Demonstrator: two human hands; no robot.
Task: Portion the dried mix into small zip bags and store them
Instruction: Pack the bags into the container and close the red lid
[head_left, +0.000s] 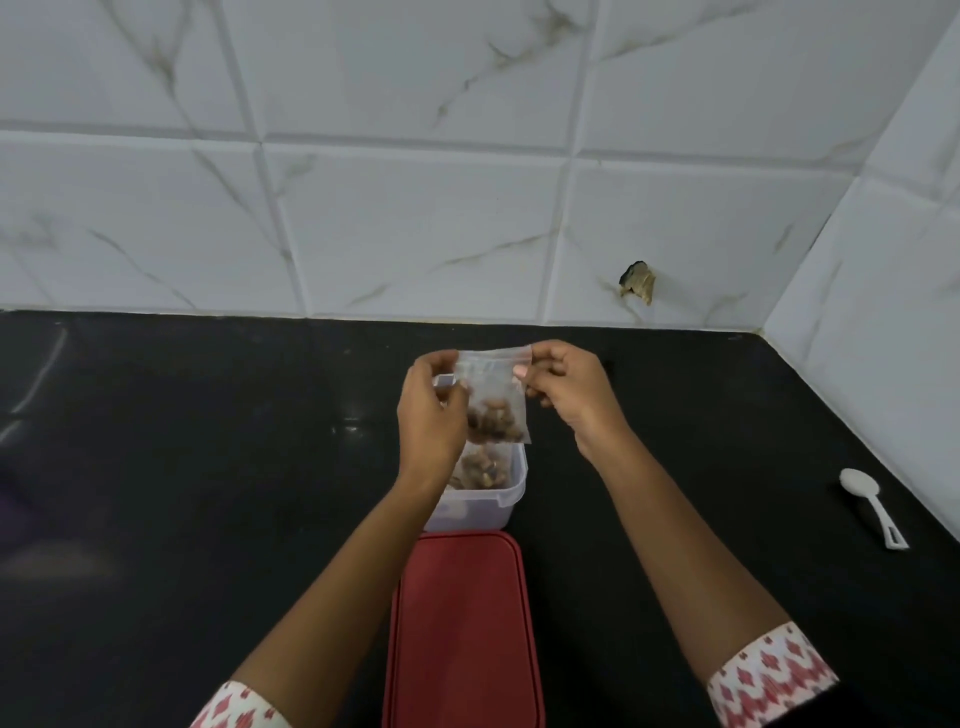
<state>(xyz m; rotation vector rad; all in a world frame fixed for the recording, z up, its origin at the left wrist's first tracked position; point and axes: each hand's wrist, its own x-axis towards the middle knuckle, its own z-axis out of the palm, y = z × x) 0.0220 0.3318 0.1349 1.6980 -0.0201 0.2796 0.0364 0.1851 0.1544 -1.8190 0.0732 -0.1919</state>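
A small clear zip bag (493, 400) with brown dried mix in its lower half hangs above the counter. My left hand (434, 410) pinches its top left corner. At the top right corner my right hand (563, 387) pinches the zip strip. Directly below the bag stands a clear plastic container (506, 493) with more dried mix (480, 467) inside; my left wrist hides its left side.
A red lid (462, 629) lies on the black counter (208, 467) just in front of the container. A white plastic spoon (872, 512) rests at the right near the side wall. White marble-look tiles (415, 208) back the counter.
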